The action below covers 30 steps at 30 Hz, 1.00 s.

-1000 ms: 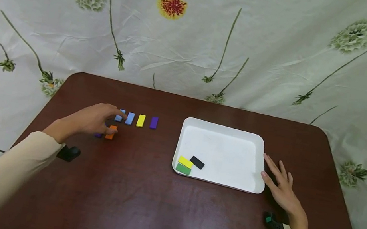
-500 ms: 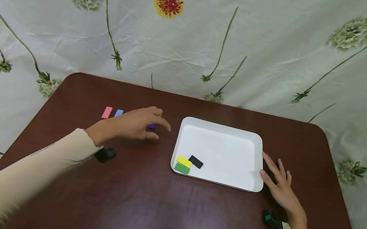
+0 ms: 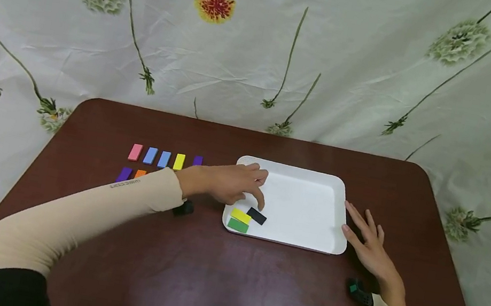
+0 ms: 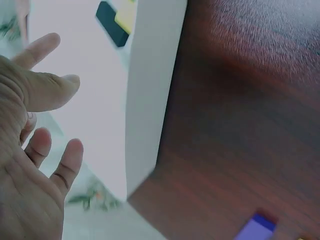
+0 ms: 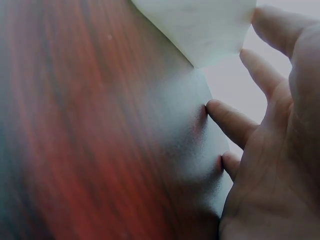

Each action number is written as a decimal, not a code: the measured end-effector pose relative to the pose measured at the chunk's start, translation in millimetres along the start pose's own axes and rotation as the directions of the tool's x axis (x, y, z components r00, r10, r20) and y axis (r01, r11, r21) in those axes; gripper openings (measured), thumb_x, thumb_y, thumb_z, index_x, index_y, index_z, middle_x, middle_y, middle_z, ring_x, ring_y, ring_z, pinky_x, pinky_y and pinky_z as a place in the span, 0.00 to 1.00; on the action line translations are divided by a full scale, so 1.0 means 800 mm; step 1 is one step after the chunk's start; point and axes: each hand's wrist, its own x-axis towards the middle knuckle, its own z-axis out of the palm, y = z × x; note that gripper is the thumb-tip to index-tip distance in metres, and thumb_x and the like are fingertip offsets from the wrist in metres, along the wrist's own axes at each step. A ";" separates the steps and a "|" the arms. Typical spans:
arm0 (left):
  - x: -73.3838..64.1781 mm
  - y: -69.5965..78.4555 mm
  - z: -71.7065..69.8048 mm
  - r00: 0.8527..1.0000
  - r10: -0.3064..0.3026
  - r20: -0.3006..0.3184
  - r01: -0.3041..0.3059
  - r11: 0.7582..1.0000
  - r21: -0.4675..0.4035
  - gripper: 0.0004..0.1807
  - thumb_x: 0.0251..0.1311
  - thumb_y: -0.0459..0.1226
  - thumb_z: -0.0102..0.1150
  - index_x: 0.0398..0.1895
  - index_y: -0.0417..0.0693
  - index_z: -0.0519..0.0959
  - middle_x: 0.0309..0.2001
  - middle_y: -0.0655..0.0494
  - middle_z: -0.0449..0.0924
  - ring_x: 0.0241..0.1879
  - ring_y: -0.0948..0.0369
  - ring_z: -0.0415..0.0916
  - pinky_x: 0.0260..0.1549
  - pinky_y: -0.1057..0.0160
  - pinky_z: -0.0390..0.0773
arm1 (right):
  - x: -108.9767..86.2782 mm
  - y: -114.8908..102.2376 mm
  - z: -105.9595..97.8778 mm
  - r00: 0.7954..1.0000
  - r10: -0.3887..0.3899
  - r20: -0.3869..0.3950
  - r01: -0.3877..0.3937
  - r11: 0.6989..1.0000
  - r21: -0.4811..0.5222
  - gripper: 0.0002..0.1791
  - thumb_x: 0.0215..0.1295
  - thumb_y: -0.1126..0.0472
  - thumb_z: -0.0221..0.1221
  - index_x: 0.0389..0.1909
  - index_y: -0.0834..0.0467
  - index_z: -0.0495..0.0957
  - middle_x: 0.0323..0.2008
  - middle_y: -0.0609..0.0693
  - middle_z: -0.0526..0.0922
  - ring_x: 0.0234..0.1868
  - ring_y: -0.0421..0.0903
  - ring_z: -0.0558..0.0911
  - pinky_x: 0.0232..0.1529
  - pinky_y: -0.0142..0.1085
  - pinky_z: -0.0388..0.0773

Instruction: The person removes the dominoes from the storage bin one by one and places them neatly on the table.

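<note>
My left hand (image 3: pixel 236 183) hovers over the left part of a white tray (image 3: pixel 302 206), its fingers loosely bent. In the left wrist view, thumb (image 4: pixel 55 92) and fingers stand apart with nothing between them. Just below the index fingertip a small flat black block (image 3: pixel 257 215) lies in the tray. Beside it, in the near left corner, are a yellow block (image 3: pixel 241 215) and a green block (image 3: pixel 238 225). At the tray's right side my right hand (image 3: pixel 369 249) is spread, with thumb and index fingertip touching the wall (image 5: pixel 215 30) and the other fingertips on the table.
Left of the tray stands a row of flat blocks: pink (image 3: pixel 135 152), two blue (image 3: pixel 149 156), yellow (image 3: pixel 179 162) and purple (image 3: pixel 197 160). In front of them lie another purple block (image 3: pixel 124 175) and an orange block (image 3: pixel 140 174), partly behind my left sleeve (image 3: pixel 83 218). A flowered cloth (image 3: pixel 240 65) hangs behind the table.
My left hand has travelled right, from above the coloured blocks to above the tray, uncovering the pink block and others. The right hand stays at the tray's edge. The head view has shifted slightly.
</note>
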 end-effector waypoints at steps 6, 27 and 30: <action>0.020 0.005 0.013 0.995 0.047 0.085 -0.050 0.998 0.028 0.31 0.56 0.22 0.55 0.53 0.68 0.84 0.44 0.56 0.65 0.42 0.57 0.60 0.39 0.64 0.64 | 0.003 -0.002 0.000 1.000 0.014 0.010 -0.014 1.000 -0.007 0.36 0.77 0.52 0.50 0.81 0.45 0.48 0.80 0.61 0.46 0.78 0.69 0.30 0.65 0.71 0.17; 0.037 -0.001 0.031 0.983 0.043 0.177 -0.046 0.999 0.016 0.31 0.58 0.23 0.54 0.55 0.68 0.83 0.44 0.57 0.66 0.43 0.58 0.63 0.40 0.65 0.66 | 0.002 0.002 0.001 1.000 -0.003 0.001 0.003 1.000 0.007 0.36 0.77 0.53 0.51 0.81 0.45 0.48 0.79 0.62 0.47 0.78 0.70 0.30 0.64 0.71 0.17; 0.039 -0.003 0.031 0.986 0.036 0.161 -0.037 0.999 0.005 0.30 0.57 0.24 0.55 0.55 0.67 0.83 0.44 0.58 0.66 0.43 0.58 0.63 0.38 0.65 0.66 | 0.003 0.003 0.001 1.000 -0.003 0.002 0.003 1.000 0.005 0.36 0.77 0.53 0.51 0.81 0.45 0.48 0.80 0.61 0.47 0.78 0.70 0.30 0.64 0.71 0.17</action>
